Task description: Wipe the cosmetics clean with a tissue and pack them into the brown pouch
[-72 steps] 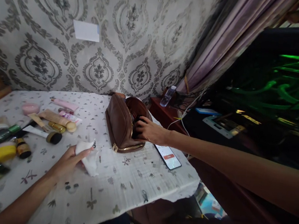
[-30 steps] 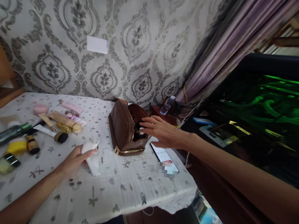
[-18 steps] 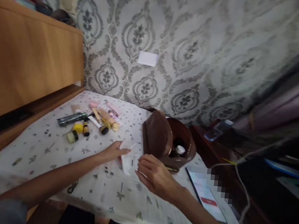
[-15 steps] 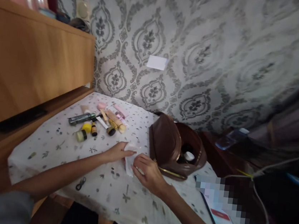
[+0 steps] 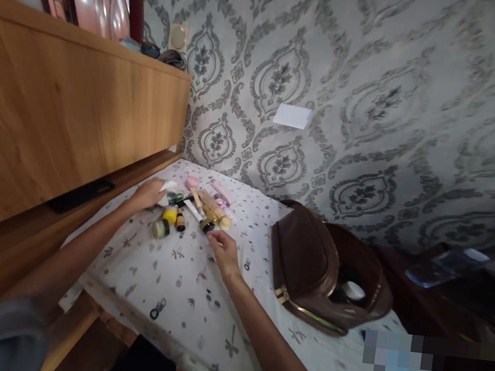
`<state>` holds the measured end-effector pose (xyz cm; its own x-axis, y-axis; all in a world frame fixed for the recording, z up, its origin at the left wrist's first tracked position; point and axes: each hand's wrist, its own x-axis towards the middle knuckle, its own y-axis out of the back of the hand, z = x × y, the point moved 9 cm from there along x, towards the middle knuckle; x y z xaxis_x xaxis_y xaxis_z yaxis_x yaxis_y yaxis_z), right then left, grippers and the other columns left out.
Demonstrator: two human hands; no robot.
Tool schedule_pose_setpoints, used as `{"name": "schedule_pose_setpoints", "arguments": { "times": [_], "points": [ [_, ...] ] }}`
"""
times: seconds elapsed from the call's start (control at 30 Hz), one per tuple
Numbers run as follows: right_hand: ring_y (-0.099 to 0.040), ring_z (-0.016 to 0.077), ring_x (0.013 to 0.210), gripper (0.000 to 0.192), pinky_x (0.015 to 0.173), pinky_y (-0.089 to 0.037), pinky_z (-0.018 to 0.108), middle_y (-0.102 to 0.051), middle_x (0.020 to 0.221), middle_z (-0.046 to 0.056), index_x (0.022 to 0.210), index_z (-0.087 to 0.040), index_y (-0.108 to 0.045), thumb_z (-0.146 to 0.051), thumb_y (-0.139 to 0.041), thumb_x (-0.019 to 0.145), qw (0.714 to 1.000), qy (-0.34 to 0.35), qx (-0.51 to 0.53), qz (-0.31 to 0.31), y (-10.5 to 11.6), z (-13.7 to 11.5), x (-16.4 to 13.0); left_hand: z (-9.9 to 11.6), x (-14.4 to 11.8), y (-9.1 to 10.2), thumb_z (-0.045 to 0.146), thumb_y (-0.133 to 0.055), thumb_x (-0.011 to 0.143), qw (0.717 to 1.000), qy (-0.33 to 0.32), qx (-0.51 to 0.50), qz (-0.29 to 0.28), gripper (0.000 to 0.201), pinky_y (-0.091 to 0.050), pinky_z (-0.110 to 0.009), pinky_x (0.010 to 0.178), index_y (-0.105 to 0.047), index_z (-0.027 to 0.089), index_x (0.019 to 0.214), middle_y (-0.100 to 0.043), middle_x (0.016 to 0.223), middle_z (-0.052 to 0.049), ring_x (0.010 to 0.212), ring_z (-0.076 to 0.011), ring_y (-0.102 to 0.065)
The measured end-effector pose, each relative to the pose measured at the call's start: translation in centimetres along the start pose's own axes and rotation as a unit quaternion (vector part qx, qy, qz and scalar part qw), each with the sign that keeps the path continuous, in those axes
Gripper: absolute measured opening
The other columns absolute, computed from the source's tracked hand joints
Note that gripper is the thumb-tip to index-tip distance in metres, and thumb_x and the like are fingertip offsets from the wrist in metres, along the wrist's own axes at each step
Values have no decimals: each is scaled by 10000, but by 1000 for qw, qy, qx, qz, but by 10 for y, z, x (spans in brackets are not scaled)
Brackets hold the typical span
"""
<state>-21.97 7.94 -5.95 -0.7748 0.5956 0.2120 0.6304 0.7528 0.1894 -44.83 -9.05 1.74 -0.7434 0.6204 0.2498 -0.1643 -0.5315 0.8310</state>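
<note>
My left hand (image 5: 148, 194) is closed around a white tissue-like piece (image 5: 169, 186) at the left of a group of cosmetics. It partly covers a dark green tube (image 5: 175, 197). My right hand (image 5: 224, 251) is at the near right side of the group, fingers curled in, the tips just below a small jar with a dark lid (image 5: 208, 225); no held thing shows in it. Nearby lie a yellow pot (image 5: 169, 216), a pale green jar (image 5: 161, 228), a small dark-capped bottle (image 5: 180, 219), a white tube (image 5: 193, 209) and a pink puff-like item (image 5: 192, 182).
An open brown leather bag (image 5: 304, 260) stands to the right, a white-lidded item (image 5: 353, 291) inside it. A wooden cabinet (image 5: 79, 89) borders the left of the patterned tablecloth (image 5: 186, 286). The papered wall is behind; a blurred-out area covers the lower right.
Both hands were together on the white piece near the bag. My left hand has carried it left to the cosmetics; my right hand has let go and moved toward the dark-lidded jar. The view has turned left.
</note>
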Motion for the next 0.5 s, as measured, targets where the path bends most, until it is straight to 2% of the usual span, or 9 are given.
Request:
{"name": "schedule_pose_setpoints", "arguments": {
  "times": [0.1, 0.23, 0.37, 0.5],
  "points": [
    [-611, 193, 724, 197, 731, -486, 333, -709, 745, 16, 757, -209, -706, -381, -628, 702, 1000, -15, 11, -10, -13, 13, 8, -25, -10, -12, 318, -565, 813, 997, 18, 58, -54, 199, -466, -341, 867, -654, 171, 914, -687, 994, -112, 1002, -286, -627],
    [-591, 189, 701, 161, 739, -478, 349, -690, 715, 1, 735, -218, -694, -341, -624, 659, 1000, -30, 9, -6, -24, 26, 21, -33, -19, -26, 401, -589, 793, 991, 19, 97, -90, 350, -463, -333, 838, -633, 189, 1068, -673, 1111, -112, 1031, -291, -619],
    [-602, 189, 720, 181, 738, -491, 349, -701, 756, 4, 771, -223, -695, -334, -639, 640, 999, -32, 18, -19, -29, 27, 26, -32, -20, -29, 368, -629, 737, 991, 24, 95, -89, 413, -455, -338, 830, -619, 197, 1112, -672, 1129, -115, 1049, -311, -618],
    [-595, 173, 680, 189, 665, -491, 315, -704, 746, 2, 781, -220, -702, -360, -661, 660, 998, -31, 33, -45, -33, 21, 15, -33, -22, -22, 378, -639, 715, 997, 29, 39, -63, 375, -459, -331, 808, -640, 186, 1037, -694, 1078, -107, 1023, -311, -630]
  ]
}}
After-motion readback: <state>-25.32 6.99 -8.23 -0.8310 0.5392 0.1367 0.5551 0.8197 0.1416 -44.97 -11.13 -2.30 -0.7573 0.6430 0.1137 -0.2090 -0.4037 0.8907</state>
